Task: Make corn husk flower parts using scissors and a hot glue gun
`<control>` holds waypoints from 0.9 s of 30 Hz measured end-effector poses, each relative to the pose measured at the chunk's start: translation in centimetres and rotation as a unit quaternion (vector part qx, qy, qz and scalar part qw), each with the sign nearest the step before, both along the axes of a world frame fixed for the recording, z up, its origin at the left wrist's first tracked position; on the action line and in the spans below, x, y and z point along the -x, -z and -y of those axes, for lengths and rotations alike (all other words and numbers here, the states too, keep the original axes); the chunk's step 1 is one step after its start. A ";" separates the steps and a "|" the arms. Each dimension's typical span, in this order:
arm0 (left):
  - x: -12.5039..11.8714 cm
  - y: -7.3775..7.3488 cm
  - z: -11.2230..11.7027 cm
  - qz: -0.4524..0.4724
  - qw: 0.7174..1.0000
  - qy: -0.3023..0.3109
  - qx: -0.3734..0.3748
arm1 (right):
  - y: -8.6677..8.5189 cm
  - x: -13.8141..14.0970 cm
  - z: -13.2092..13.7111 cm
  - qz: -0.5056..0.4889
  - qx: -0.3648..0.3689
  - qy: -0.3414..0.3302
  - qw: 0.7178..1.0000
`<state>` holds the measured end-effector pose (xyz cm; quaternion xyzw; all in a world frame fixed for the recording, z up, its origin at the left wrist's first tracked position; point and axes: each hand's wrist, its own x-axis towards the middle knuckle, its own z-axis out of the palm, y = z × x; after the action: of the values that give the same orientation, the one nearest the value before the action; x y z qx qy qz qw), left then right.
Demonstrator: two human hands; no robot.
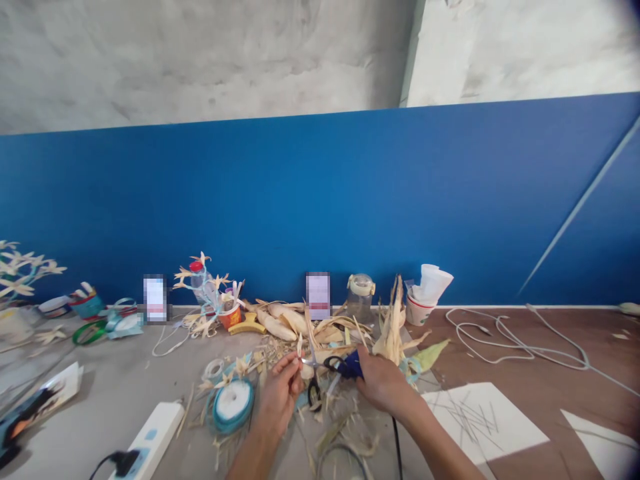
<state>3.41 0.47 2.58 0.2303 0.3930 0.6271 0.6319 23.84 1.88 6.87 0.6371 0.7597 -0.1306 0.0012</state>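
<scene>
My left hand (281,390) is closed in a pinch on a small pale corn husk piece (300,344), held upright at the fingertips. My right hand (383,380) grips a dark blue glue gun (351,365), its front end pointing left toward the husk piece. A black cord (397,447) hangs below that hand. Between the hands lie scissors with black handles (314,395), partly covered by husk scraps. Left of my left hand stands a roll of blue ribbon (233,405) with a white core.
Behind the hands are corn husks (287,320), a phone (319,295), a glass jar (360,298) and a paper cup (419,310). A power strip (153,440) lies at front left. Thin sticks rest on white paper (485,420) at right, near a white cable (520,343).
</scene>
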 end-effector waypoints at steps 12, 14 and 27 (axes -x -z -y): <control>0.3 1.2 -0.3 -0.019 1.000 0.001 0.000 | -2.5 -1.0 0.4 -0.704 0.133 0.056 0.695; 0.3 1.3 -0.4 -0.019 1.000 -0.001 -0.006 | -2.1 0.1 0.5 -0.756 0.147 0.069 0.634; -0.2 0.3 0.1 -0.010 1.000 0.003 -0.012 | -1.6 0.3 0.0 -0.622 -0.262 0.183 0.715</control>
<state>3.66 0.32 2.25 0.2455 0.3905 0.6275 0.6272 23.52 1.91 8.43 0.5134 0.4613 -0.2910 -0.6625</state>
